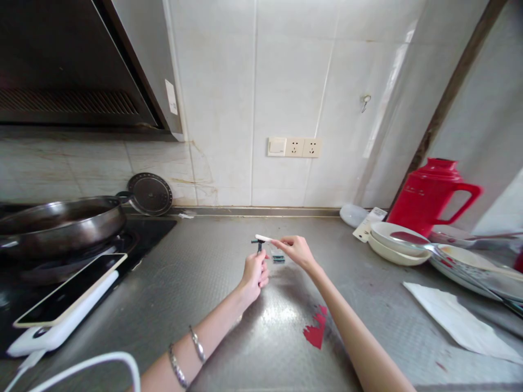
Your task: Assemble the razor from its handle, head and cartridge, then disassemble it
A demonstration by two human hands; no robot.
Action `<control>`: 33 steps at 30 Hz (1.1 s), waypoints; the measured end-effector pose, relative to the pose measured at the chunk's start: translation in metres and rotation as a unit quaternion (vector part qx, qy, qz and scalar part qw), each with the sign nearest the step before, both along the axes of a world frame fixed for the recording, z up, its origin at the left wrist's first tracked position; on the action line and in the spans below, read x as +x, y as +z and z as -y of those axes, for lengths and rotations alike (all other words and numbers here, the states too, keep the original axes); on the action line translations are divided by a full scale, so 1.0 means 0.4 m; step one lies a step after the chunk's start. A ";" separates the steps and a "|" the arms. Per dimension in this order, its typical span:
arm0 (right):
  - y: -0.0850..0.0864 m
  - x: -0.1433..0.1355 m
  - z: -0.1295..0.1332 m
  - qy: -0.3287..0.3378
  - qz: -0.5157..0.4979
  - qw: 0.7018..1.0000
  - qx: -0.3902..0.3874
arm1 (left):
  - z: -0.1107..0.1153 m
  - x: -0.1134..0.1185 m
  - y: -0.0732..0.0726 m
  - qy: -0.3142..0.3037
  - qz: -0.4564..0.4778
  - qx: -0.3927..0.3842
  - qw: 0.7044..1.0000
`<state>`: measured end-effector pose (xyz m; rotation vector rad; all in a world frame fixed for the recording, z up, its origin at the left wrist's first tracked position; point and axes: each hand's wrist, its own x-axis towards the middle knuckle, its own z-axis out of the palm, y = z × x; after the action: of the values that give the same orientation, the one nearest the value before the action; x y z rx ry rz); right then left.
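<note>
Near the middle of the metal counter, my left hand (pixel 254 275) is closed around the handle of a small black T-shaped tool (pixel 260 246), held upright. My right hand (pixel 295 249) pinches a short white stick (pixel 263 238), which lies across the tool's head; whether they touch is unclear. Behind my right hand's fingers, a small clear packet with dark strips (pixel 278 257) rests on the counter. A torn red piece (pixel 315 328) lies nearer, between my forearms.
A pan (pixel 61 223) sits on the black stove at left, with a phone on a white device (pixel 69 294) before it. At right are a red thermos (pixel 427 196), stacked bowls (pixel 398 247), plates and a white napkin (pixel 457 318). A white cable curves at lower left.
</note>
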<state>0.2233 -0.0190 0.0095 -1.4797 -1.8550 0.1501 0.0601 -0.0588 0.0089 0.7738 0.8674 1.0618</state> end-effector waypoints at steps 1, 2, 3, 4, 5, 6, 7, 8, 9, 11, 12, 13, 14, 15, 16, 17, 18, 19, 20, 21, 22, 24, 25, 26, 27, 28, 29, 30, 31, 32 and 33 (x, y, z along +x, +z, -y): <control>-0.001 0.002 0.000 0.002 0.002 1.000 -0.001 | 0.001 0.000 0.001 -0.001 0.001 0.003 1.000; -0.003 0.007 0.000 0.000 0.003 1.000 -0.005 | 0.002 0.000 0.003 0.001 0.002 0.005 1.000; -0.004 0.015 0.001 -0.003 0.002 1.000 -0.010 | 0.002 0.000 0.004 0.003 0.002 0.006 1.000; -0.006 0.021 0.002 -0.006 0.000 1.000 -0.014 | 0.002 -0.001 0.005 0.006 0.001 0.007 1.000; -0.006 0.026 0.003 -0.008 -0.002 1.000 -0.016 | 0.002 -0.001 0.005 0.009 0.000 0.008 1.000; -0.006 0.027 0.004 -0.007 -0.006 1.000 -0.015 | 0.002 0.000 0.005 0.010 -0.001 0.008 1.000; -0.006 0.024 0.005 -0.005 -0.010 1.000 -0.012 | 0.002 0.001 0.004 0.009 -0.002 0.008 1.000; -0.005 0.019 0.005 -0.002 -0.013 1.000 -0.006 | 0.003 0.002 0.003 0.009 -0.004 0.009 1.000; -0.004 0.012 0.005 0.002 -0.015 1.000 -0.001 | 0.003 0.003 0.002 0.008 -0.005 0.010 1.000; -0.002 0.002 0.005 0.009 -0.015 1.000 0.001 | 0.002 0.004 0.001 0.007 -0.007 0.014 1.000; -0.002 0.001 0.005 0.011 -0.015 1.000 -0.002 | 0.001 0.003 0.001 0.009 -0.006 0.017 1.000; -0.001 0.004 0.005 0.011 -0.014 1.000 -0.006 | -0.001 0.001 0.002 0.011 -0.005 0.021 1.000; -0.001 0.009 0.006 0.009 -0.013 1.000 -0.009 | -0.003 -0.001 0.003 0.015 -0.004 0.024 1.000; -0.001 0.016 0.007 0.005 -0.011 1.000 -0.012 | -0.005 -0.004 0.004 0.019 -0.003 0.028 0.999; -0.001 0.022 0.008 0.000 -0.009 1.000 -0.013 | -0.007 -0.006 0.005 0.021 -0.002 0.030 0.999; -0.001 0.026 0.009 -0.005 -0.008 1.000 -0.012 | -0.008 -0.007 0.005 0.022 -0.001 0.031 0.999; -0.001 0.027 0.011 -0.007 -0.009 1.000 -0.010 | -0.008 -0.007 0.005 0.021 0.000 0.031 0.999; -0.002 0.025 0.012 -0.007 -0.011 1.000 -0.006 | -0.007 -0.006 0.004 0.019 -0.002 0.030 0.999; -0.002 0.020 0.012 -0.006 -0.013 1.000 -0.001 | -0.006 -0.004 0.003 0.017 -0.004 0.027 0.999; -0.003 0.015 0.011 -0.003 -0.015 1.000 0.005 | -0.004 -0.003 0.001 0.015 -0.007 0.025 1.000; -0.005 0.011 0.011 0.001 -0.017 1.000 0.008 | -0.003 -0.002 0.000 0.012 -0.009 0.024 1.000; -0.008 0.011 0.008 0.004 -0.017 1.000 0.006 | -0.004 -0.002 0.001 0.008 -0.009 0.027 1.000; -0.010 0.015 0.007 0.002 -0.017 1.000 0.002 | -0.005 -0.004 0.002 0.009 -0.008 0.031 0.999; -0.011 0.021 0.007 -0.001 -0.017 1.000 -0.003 | -0.007 -0.006 0.003 0.012 -0.006 0.035 0.999; -0.012 0.027 0.007 -0.007 -0.017 1.000 -0.005 | -0.010 -0.008 0.005 0.016 -0.006 0.039 0.999; -0.012 0.032 0.008 -0.011 -0.017 1.000 -0.004 | -0.012 -0.011 0.006 0.019 -0.006 0.041 0.999; -0.011 0.034 0.009 -0.014 -0.018 1.000 -0.001 | -0.013 -0.012 0.007 0.022 -0.007 0.042 0.999; -0.010 0.032 0.010 -0.015 -0.020 1.000 0.004 | -0.013 -0.012 0.007 0.022 -0.009 0.041 0.999; -0.009 0.028 0.011 -0.013 -0.023 1.000 0.010 | -0.013 -0.012 0.007 0.020 -0.012 0.039 0.999; -0.008 0.021 0.012 -0.010 -0.024 1.000 0.017 | -0.012 -0.010 0.006 0.017 -0.015 0.037 0.999; -0.007 0.014 0.013 -0.006 -0.025 0.999 0.023 | -0.011 -0.008 0.004 0.013 -0.018 0.037 0.999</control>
<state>0.2291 -0.0243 0.0065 -1.4433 -1.7991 0.1370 0.0569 -0.0546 0.0106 0.8472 0.8745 1.1107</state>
